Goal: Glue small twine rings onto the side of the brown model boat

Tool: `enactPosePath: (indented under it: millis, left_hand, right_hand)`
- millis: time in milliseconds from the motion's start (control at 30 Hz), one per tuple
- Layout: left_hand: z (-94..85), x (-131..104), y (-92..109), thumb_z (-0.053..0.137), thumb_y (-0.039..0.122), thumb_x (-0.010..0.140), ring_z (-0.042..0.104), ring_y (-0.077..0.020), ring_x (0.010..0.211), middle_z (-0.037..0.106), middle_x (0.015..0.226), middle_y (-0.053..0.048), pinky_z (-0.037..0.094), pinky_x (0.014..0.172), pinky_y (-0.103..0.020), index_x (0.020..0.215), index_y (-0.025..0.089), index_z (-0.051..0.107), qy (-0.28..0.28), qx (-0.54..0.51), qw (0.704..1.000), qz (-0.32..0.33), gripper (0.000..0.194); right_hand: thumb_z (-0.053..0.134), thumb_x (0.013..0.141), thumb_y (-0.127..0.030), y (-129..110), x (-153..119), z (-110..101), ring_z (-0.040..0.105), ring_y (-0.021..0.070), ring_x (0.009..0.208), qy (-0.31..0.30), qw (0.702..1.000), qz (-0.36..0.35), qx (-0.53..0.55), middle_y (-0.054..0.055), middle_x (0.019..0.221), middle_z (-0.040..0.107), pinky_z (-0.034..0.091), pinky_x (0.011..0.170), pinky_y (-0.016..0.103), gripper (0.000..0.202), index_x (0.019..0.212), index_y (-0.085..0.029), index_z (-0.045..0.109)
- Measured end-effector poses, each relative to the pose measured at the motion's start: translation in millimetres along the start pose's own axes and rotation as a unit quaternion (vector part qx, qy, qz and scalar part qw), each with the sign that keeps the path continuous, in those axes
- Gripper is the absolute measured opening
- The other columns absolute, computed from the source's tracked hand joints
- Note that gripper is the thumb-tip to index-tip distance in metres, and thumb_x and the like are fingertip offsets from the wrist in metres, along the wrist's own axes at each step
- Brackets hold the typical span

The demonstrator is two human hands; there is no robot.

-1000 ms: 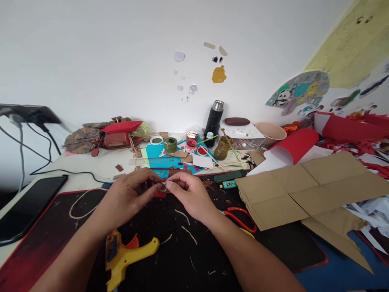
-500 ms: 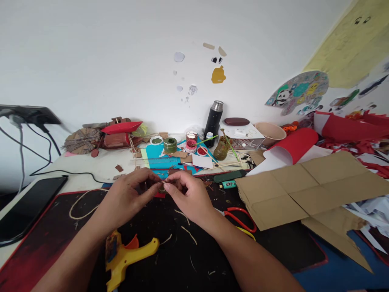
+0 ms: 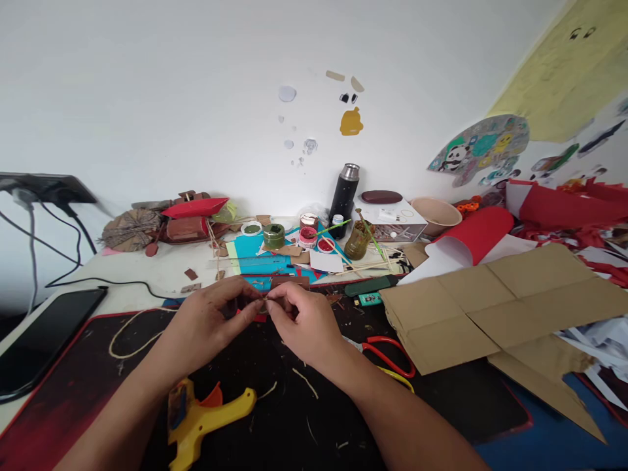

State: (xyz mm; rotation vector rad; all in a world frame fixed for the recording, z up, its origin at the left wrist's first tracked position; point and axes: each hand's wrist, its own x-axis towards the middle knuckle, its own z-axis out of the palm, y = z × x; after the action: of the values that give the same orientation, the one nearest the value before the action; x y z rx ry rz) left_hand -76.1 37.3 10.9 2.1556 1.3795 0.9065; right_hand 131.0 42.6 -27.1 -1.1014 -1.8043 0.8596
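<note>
A cluttered white desk point(image 3: 122, 269) meets a white wall point(image 3: 196, 98), with paint jars point(image 3: 273, 237) towards the back. Near the far edge of a dark mat point(image 3: 279, 432), the left hand point(image 3: 209, 320) and right hand point(image 3: 307, 320) pinch a small, mostly hidden piece point(image 3: 265, 303) between their fingertips. String scraps point(image 3: 305, 383) dot the mat between the forearms, with a yellow glue gun point(image 3: 210, 418) close left, scissors point(image 3: 385, 339) and cardboard point(image 3: 490, 301) right.

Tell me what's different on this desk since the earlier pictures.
Left hand and right hand have eased slightly toward the person, the right covering more of a string scrap. Nothing visibly grabbed or released; fingertips still pinch a small piece. Yellow tool, scissors and phone stayed put.
</note>
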Motion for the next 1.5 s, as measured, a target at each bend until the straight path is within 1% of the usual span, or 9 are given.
enactPosePath:
  millis: [67,233,333,633,967,1100,1233,1333,1500]
  left_hand:
    - [-1.2,0,0,0.064,0.059,0.102,0.072,-0.0207,0.08,0.082,0.092,-0.002,0.055,0.073,-0.029,0.098,0.026,0.08,0.002,-0.002,1.0,-0.01,0.037]
    - [-5.0,0,-2,0.066,0.068,0.099,0.075,-0.0233,0.083,0.083,0.093,-0.002,0.058,0.076,-0.031,0.101,0.028,0.08,0.042,-0.007,0.999,-0.033,0.043]
    - [-6.0,0,-2,0.066,0.07,0.099,0.076,-0.024,0.086,0.083,0.093,-0.002,0.059,0.077,-0.031,0.1,0.029,0.08,0.039,-0.016,0.998,-0.037,0.044]
    - [-3.7,0,-5,0.067,0.068,0.098,0.074,-0.0227,0.084,0.082,0.092,-0.002,0.057,0.076,-0.031,0.098,0.027,0.079,0.04,-0.023,0.998,-0.041,0.043]
    - [-0.3,1,-2,0.066,0.062,0.099,0.073,-0.0226,0.081,0.083,0.092,-0.004,0.057,0.074,-0.031,0.1,0.026,0.081,0.007,-0.017,1.0,-0.013,0.039]
    - [-1.5,2,-7,0.067,0.06,0.099,0.074,-0.0232,0.083,0.083,0.093,-0.003,0.056,0.075,-0.031,0.1,0.026,0.08,0.024,-0.008,0.999,-0.026,0.036]
    - [-3.9,3,-11,0.066,0.064,0.098,0.076,-0.0254,0.086,0.085,0.096,-0.004,0.059,0.078,-0.034,0.098,0.028,0.079,0.043,-0.02,0.998,-0.041,0.039]
    - [-4.2,2,-4,0.067,0.065,0.098,0.075,-0.0248,0.083,0.084,0.093,-0.003,0.059,0.076,-0.033,0.097,0.027,0.079,0.03,-0.037,0.998,-0.032,0.039]
    - [0.3,-8,17,0.065,0.059,0.102,0.074,-0.0231,0.082,0.082,0.093,-0.002,0.059,0.076,-0.032,0.099,0.028,0.08,-0.004,-0.045,0.999,0.005,0.035]
  right_hand:
    - [0.067,0.102,-0.031,-1,0,0,0.058,0.0161,0.06,-0.001,1.0,0.006,0.001,-0.002,0.071,0.068,0.041,0.061,0.029,0.013,0.105,-0.024,0.077]
    - [0.069,0.101,-0.032,-3,1,-4,0.061,0.0163,0.063,-0.003,0.999,0.024,0.02,-0.001,0.075,0.072,0.042,0.062,0.029,0.012,0.102,-0.024,0.077]
    - [0.069,0.101,-0.032,-4,2,-5,0.061,0.0163,0.063,0.001,0.999,0.027,0.038,-0.001,0.074,0.072,0.043,0.063,0.029,0.011,0.099,-0.024,0.076]
    - [0.069,0.099,-0.038,0,3,-11,0.058,0.0169,0.063,0.024,0.998,0.051,0.03,-0.002,0.07,0.066,0.041,0.062,0.03,0.016,0.096,-0.024,0.075]
    - [0.068,0.098,-0.042,14,-28,-23,0.052,0.0157,0.059,0.067,0.995,0.074,0.021,-0.004,0.063,0.055,0.04,0.061,0.029,0.022,0.088,-0.023,0.073]
    - [0.068,0.097,-0.046,16,-34,-26,0.05,0.0159,0.06,0.064,0.992,0.096,0.06,-0.004,0.064,0.054,0.041,0.061,0.029,0.025,0.089,-0.023,0.073]
    - [0.071,0.095,-0.048,12,-35,-28,0.047,0.0156,0.061,0.046,0.985,0.118,0.119,-0.004,0.066,0.052,0.041,0.06,0.028,0.027,0.088,-0.022,0.072]
    - [0.071,0.096,-0.047,8,-35,-28,0.046,0.0151,0.061,0.035,0.985,0.113,0.124,-0.005,0.066,0.051,0.038,0.059,0.028,0.026,0.088,-0.022,0.072]
    - [0.068,0.097,-0.044,-2,-32,-26,0.049,0.0154,0.06,0.034,0.994,0.084,0.059,-0.004,0.065,0.055,0.037,0.06,0.029,0.024,0.088,-0.022,0.073]
